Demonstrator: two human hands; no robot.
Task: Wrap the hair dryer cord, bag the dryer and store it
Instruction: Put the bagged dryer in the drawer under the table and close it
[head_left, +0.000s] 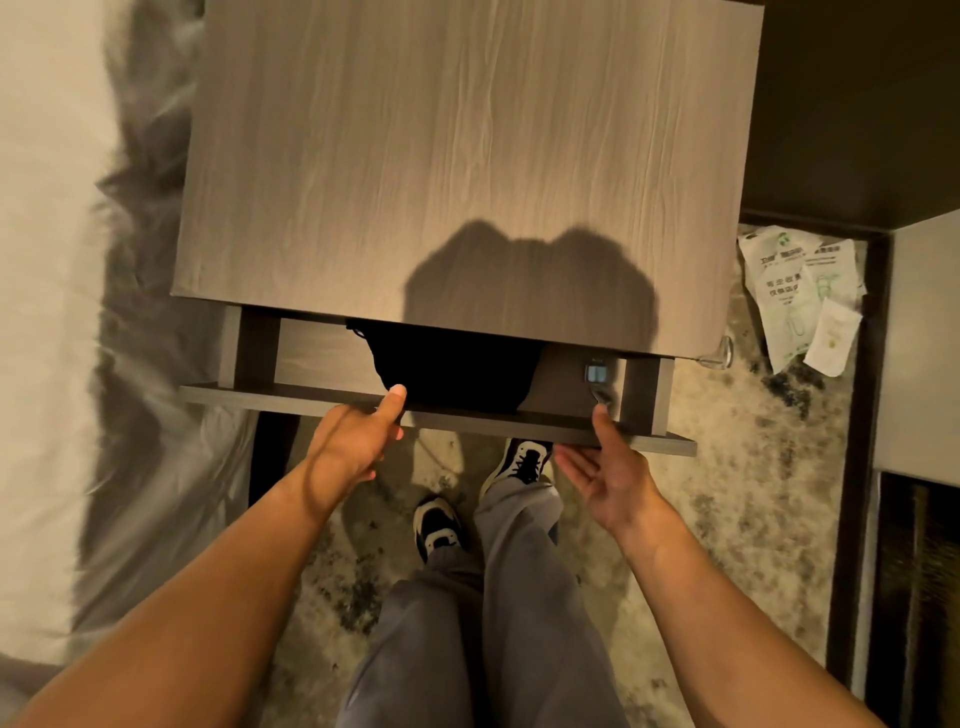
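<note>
A black bag (452, 366) lies inside the partly pulled-out drawer (311, 397) of the wooden nightstand (457, 156); the dryer itself is hidden in it. My left hand (358, 436) rests on the drawer's front panel, thumb on top touching the bag's edge, fingers under the panel. My right hand (608, 467) is at the panel's right part, palm up, thumb against the panel's top and fingers spread below it. Neither hand holds a loose object.
A white bed (47, 312) lies to the left. Crumpled paper sheets (800, 291) sit on the patterned carpet (727, 467) right of the nightstand. A small switch unit (596, 372) is in the drawer's right end. My legs and shoes (519, 462) stand below the drawer.
</note>
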